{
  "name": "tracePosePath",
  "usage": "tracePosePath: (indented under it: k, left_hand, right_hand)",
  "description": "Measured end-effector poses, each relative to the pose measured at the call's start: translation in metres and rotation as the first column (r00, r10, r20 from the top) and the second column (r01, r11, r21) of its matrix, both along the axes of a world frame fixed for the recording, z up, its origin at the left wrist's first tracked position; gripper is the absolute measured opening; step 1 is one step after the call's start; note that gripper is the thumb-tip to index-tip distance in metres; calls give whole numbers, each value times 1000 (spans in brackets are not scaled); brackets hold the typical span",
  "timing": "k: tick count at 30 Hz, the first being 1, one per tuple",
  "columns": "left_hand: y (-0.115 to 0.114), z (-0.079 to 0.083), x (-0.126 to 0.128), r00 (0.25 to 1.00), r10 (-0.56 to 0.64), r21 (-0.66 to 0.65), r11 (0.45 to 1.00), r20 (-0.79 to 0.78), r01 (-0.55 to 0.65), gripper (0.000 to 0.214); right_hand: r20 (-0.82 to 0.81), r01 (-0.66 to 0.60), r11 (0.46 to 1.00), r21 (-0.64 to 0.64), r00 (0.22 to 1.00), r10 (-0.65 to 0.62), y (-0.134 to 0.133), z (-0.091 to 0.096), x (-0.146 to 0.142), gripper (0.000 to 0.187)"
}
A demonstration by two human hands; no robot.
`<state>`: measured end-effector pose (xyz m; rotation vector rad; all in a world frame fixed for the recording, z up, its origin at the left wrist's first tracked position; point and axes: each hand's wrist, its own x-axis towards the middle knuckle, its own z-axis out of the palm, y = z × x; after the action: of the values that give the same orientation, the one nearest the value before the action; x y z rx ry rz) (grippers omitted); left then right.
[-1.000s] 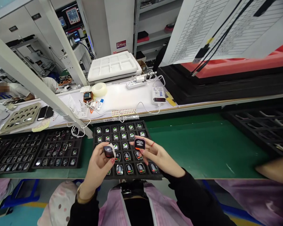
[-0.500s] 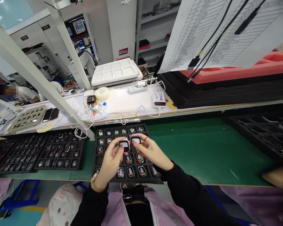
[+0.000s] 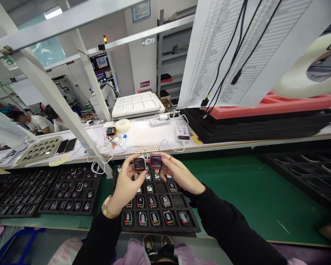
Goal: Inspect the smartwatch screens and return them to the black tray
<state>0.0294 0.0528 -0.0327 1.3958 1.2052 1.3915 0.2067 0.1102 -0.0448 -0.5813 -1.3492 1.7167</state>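
Observation:
My left hand (image 3: 126,186) is closed on a small square smartwatch body (image 3: 139,164) with a dark screen, held up by its edges. Beside it my right hand (image 3: 180,175) grips a second smartwatch body (image 3: 156,161) the same way. The two watches sit side by side, almost touching, above the far end of a black compartment tray (image 3: 193,227). Several more watch bodies lie in that tray, their screens showing green or red marks. Both sleeves are black.
Two more black trays (image 3: 44,189) of watch bodies lie left on the green belt (image 3: 237,184). Empty black trays (image 3: 306,169) are at right. A white shelf behind holds a tape roll (image 3: 123,125), cables, a white foam tray (image 3: 138,105). People sit far left.
Both hands rose and moved away from me with the watches, bringing them close together side by side. The view tilted upward, showing more of the frame and hanging sheet.

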Motion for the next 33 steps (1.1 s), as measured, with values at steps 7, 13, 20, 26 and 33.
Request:
tracePosePath:
  k: [7, 13, 20, 26, 33]
  left_hand:
    - [7, 25, 5, 999, 52, 98, 994, 12, -53, 56]
    - [4, 27, 5, 997, 75, 115, 991, -22, -72, 51]
    - [4, 26, 5, 997, 33, 124, 992, -75, -24, 50]
    - [7, 29, 7, 999, -16, 142, 990, -39, 21, 45]
    - [12, 27, 9, 999, -13, 137, 990, -30, 17, 41]
  right_hand:
    - [-28, -4, 994, 112, 1000, 8, 5, 24, -3, 49]
    - [-1, -13, 991, 135, 1000, 14, 3, 36, 1, 49]
    - [23, 0, 990, 142, 1000, -3, 1, 40, 6, 49]
    - [61, -30, 971, 236, 998, 16, -1, 39, 11, 58]
    - [75, 10, 968, 251, 997, -30, 0, 35, 11, 56]
